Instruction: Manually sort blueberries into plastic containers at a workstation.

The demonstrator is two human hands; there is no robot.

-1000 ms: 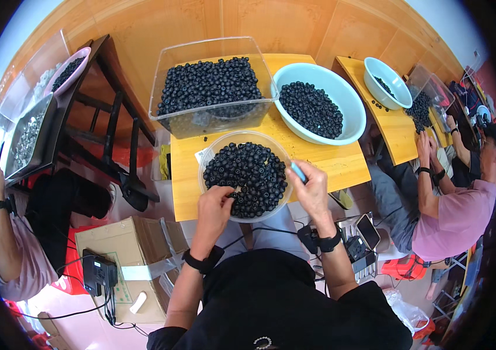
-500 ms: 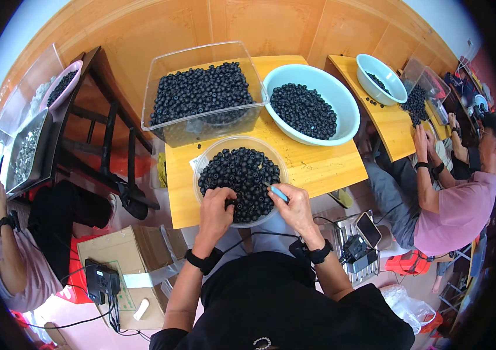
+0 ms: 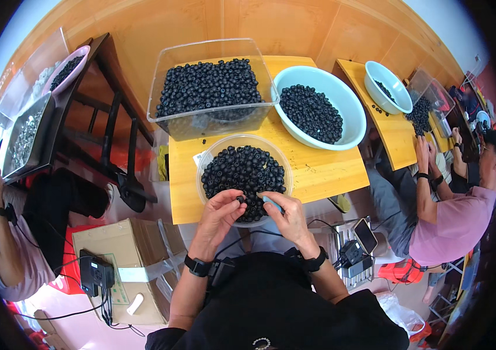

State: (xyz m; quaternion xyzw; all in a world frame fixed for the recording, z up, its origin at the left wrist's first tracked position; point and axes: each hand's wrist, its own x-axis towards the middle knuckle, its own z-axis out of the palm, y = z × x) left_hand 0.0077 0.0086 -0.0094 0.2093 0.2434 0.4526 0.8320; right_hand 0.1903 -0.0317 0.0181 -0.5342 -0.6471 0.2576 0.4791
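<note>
Over the near rim of a round clear tub [image 3: 287, 175], both my hands face each other. Between the thumb and fingertips of my left hand [image 3: 220, 214] is a small black ring-like piece [image 3: 240, 199]. My right hand [image 3: 292, 220] is closed around a small tool with a light blue handle [image 3: 272, 203]; its tip points toward the held piece, and whether the two touch I cannot tell. Many loose black pieces [image 3: 242, 166] of the same round shape, some showing a hole, fill the tub beneath.
Behind the tub stand a clear rectangular bin [image 3: 213, 125] and a light blue basin [image 3: 356, 125], both with black pieces, on a yellow wooden table [image 3: 324, 181]. A cardboard box [image 3: 143, 268] is at lower left. Other people sit working at left and right.
My left hand has come up from the pieces and now shows one black piece at its fingertips. My right hand has brought the tool closer to it. The view has shifted slightly.
</note>
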